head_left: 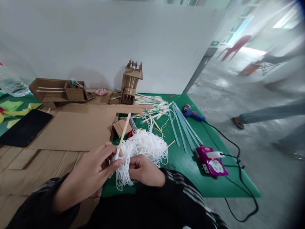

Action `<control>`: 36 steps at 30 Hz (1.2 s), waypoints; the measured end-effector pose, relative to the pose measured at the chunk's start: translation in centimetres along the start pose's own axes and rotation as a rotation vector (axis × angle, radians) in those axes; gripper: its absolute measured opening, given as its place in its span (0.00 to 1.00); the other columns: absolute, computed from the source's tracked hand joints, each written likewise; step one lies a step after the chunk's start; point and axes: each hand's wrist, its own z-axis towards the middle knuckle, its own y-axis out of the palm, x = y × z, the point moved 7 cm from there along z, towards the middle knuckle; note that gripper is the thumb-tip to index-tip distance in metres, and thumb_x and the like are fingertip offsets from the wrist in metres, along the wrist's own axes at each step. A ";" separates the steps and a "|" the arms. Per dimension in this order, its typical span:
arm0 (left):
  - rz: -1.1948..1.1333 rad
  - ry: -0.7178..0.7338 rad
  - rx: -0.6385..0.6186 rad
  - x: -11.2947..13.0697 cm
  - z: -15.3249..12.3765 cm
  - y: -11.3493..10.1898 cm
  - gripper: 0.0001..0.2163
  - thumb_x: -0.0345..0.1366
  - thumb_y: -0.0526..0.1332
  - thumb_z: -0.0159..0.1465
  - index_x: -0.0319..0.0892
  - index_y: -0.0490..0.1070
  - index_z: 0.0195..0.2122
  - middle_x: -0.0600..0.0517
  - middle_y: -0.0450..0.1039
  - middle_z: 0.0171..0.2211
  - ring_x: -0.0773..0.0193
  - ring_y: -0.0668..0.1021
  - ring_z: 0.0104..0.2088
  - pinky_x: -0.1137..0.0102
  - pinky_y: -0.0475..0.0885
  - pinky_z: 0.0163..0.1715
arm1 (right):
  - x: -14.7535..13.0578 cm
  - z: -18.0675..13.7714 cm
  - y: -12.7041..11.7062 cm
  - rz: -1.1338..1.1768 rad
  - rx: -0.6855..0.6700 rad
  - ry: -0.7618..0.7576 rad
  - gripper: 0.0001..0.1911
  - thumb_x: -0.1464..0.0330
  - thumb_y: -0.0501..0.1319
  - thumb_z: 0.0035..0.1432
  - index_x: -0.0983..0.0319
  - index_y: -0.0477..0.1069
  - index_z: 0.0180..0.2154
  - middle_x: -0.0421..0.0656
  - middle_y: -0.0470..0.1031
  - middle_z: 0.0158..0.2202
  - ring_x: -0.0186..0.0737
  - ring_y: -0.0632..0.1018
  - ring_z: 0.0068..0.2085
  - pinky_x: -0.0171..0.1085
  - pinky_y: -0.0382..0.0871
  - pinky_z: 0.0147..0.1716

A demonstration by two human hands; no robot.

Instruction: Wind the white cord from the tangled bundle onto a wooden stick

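My left hand (95,168) pinches the lower end of a thin wooden stick (124,130) that points up and away, with white string wound round its bottom. My right hand (144,170) is closed on the tangled pile of white string (145,146), which lies on the green table (190,168) right in front of me. Both hands touch the string near the table's front edge. Black striped sleeves cover both my arms.
Flat cardboard sheets (71,127) cover the left. A cardboard tower model (130,82) and a cardboard tray (59,90) stand by the wall. Sticks and blue strips (183,127), a blue glue gun (192,114), a purple power strip (211,160), a black tablet (23,127). Another person's legs (269,116) at right.
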 end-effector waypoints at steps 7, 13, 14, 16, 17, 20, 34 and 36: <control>-0.336 0.063 0.184 -1.0 -0.6 0.1 0.03 0.38 0.60 0.66 0.48 0.68 0.40 0.56 0.70 0.36 0.67 0.76 0.34 0.75 0.71 0.34 | -0.1 0.1 0.1 0.061 0.005 0.007 0.13 0.68 0.68 0.52 0.65 0.72 0.39 0.28 0.55 0.17 0.25 0.54 0.19 0.28 0.46 0.17; -0.498 0.027 0.294 -2.6 -1.4 0.8 0.03 0.35 0.63 0.64 0.47 0.70 0.39 0.55 0.72 0.37 0.67 0.78 0.34 0.77 0.74 0.33 | 0.2 0.2 -0.1 0.107 0.011 -0.041 0.11 0.67 0.68 0.53 0.65 0.73 0.39 0.30 0.56 0.18 0.25 0.54 0.20 0.29 0.46 0.18; -0.516 0.013 0.316 -2.8 -1.5 0.8 0.04 0.35 0.63 0.64 0.47 0.70 0.39 0.55 0.73 0.36 0.66 0.78 0.34 0.76 0.75 0.33 | 0.2 0.2 -0.1 0.110 0.013 -0.048 0.10 0.67 0.67 0.55 0.65 0.74 0.39 0.30 0.57 0.19 0.25 0.53 0.20 0.29 0.45 0.18; -0.537 -0.017 0.356 -3.2 -1.9 0.9 0.04 0.35 0.64 0.63 0.46 0.71 0.39 0.54 0.74 0.36 0.65 0.79 0.34 0.75 0.75 0.34 | 0.3 0.3 -0.2 0.101 0.027 -0.062 0.09 0.66 0.65 0.57 0.65 0.74 0.37 0.32 0.59 0.21 0.25 0.53 0.21 0.30 0.45 0.19; -0.544 -0.034 0.371 -3.4 -2.0 0.9 0.04 0.35 0.64 0.63 0.46 0.71 0.39 0.54 0.75 0.35 0.64 0.79 0.34 0.74 0.75 0.34 | 0.3 0.3 -0.2 0.091 0.038 -0.069 0.09 0.65 0.65 0.58 0.65 0.74 0.37 0.33 0.60 0.22 0.25 0.54 0.21 0.30 0.46 0.19; -0.591 -0.070 0.396 -3.4 -2.1 1.1 0.05 0.36 0.65 0.61 0.44 0.72 0.37 0.52 0.76 0.34 0.61 0.80 0.34 0.72 0.76 0.32 | 0.1 0.3 -0.4 0.073 0.062 -0.075 0.10 0.63 0.64 0.58 0.65 0.74 0.36 0.34 0.62 0.24 0.26 0.55 0.22 0.30 0.47 0.20; -0.789 -0.175 0.529 -2.8 -1.9 2.0 0.06 0.32 0.71 0.52 0.42 0.75 0.29 0.52 0.82 0.29 0.59 0.83 0.30 0.70 0.80 0.31 | 0.1 0.2 -0.3 0.059 0.042 -0.050 0.15 0.59 0.68 0.53 0.66 0.77 0.34 0.33 0.55 0.21 0.27 0.51 0.23 0.30 0.45 0.21; -0.804 -0.209 0.508 -3.0 -2.0 2.5 0.06 0.33 0.71 0.53 0.41 0.76 0.30 0.51 0.81 0.29 0.60 0.82 0.29 0.70 0.79 0.30 | 0.0 0.2 -0.3 0.059 0.052 -0.051 0.16 0.58 0.68 0.53 0.65 0.77 0.34 0.33 0.58 0.20 0.27 0.53 0.22 0.29 0.47 0.20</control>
